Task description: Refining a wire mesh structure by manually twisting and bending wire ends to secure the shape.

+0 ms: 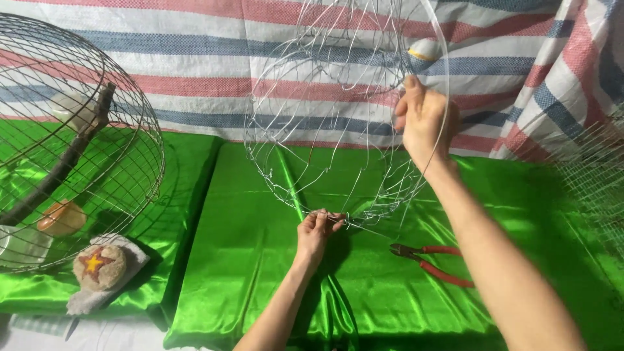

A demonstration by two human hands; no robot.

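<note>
A round frame of thin silver wire stands upright over the green satin cloth. My left hand pinches the frame's bottom edge where several wires meet. My right hand is raised and grips the frame's right rim. Red-handled pliers lie on the cloth just right of my left hand, untouched.
A finished domed wire cage sits at the left with a wooden perch and small dishes inside. A round cushion with a yellow star lies in front of it. Wire mesh shows at the right edge. A striped tarp hangs behind.
</note>
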